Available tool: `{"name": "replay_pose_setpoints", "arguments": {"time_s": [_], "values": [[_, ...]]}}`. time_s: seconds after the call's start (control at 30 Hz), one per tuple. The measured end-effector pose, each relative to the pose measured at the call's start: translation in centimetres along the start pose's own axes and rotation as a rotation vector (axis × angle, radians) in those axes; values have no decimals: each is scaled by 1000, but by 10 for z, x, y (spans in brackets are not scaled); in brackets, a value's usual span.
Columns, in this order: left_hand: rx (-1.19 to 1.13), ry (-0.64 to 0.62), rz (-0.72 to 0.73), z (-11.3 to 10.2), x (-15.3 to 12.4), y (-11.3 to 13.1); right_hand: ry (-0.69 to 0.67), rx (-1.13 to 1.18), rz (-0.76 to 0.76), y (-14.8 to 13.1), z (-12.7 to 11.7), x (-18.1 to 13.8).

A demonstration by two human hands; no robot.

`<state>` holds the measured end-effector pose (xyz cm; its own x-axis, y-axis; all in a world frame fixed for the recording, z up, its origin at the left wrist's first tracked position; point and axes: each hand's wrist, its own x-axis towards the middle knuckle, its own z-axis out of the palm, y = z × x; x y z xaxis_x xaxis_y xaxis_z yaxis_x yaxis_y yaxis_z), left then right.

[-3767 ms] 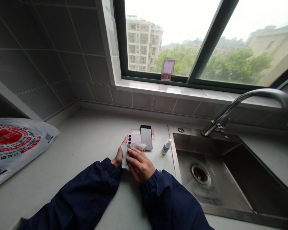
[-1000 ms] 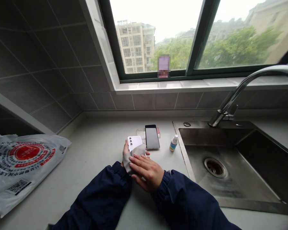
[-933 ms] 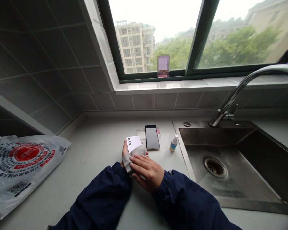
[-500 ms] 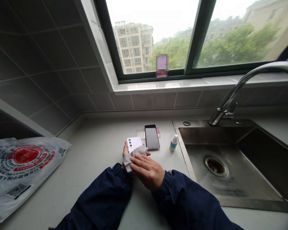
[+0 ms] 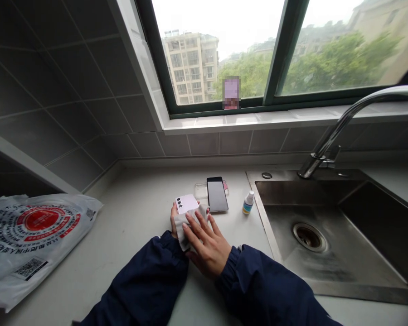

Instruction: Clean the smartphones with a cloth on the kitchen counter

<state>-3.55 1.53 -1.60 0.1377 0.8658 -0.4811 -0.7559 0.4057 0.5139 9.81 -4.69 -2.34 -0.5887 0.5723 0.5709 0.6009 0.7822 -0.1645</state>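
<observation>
A pale pink phone (image 5: 186, 203) with three camera lenses lies back-up in my left hand (image 5: 173, 220), whose fingers wrap its edges. A grey cloth (image 5: 185, 224) covers the phone's near half. My right hand (image 5: 206, 240) lies on the cloth with its fingers stretched flat, pressing it onto the phone. Just right of them a second phone (image 5: 217, 194) lies on the white counter (image 5: 129, 213), its dark screen facing up, partly over a clear case (image 5: 200, 189). A small dropper bottle (image 5: 248, 203) with a white cap stands near the sink's edge.
A steel sink (image 5: 329, 235) with a drain fills the right side, and a curved tap (image 5: 347, 121) arches over it. A printed plastic bag (image 5: 30, 235) lies at the left. Grey tiled wall and a window sill (image 5: 279, 118) stand behind the counter.
My right hand's fingers have stretched flat and slid forward over the cloth. The pink phone has tipped lower and turned slightly left in my left hand.
</observation>
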Motion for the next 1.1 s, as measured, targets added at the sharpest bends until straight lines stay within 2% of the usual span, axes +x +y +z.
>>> {"name": "replay_pose_setpoints", "arguments": {"time_s": [0.23,0.37,0.53,0.67,0.8,0.97,1.1], "values": [[-58,127,164,3,9,15,-82,-23,130,-3,10,-5],[-115,133,112,6,6,14,-111,-4,84,-8,16,-8],[-104,84,128,5,3,12,-82,-8,163,-8,13,-7],[-129,94,89,6,2,12,-115,29,63,-9,11,-6],[-133,90,105,8,1,12,-68,4,135,-8,18,-9],[-126,122,72,10,-1,13,-109,-5,61,-8,25,-12],[-116,85,74,14,-4,12,-88,-21,142,-7,24,-12]]}}
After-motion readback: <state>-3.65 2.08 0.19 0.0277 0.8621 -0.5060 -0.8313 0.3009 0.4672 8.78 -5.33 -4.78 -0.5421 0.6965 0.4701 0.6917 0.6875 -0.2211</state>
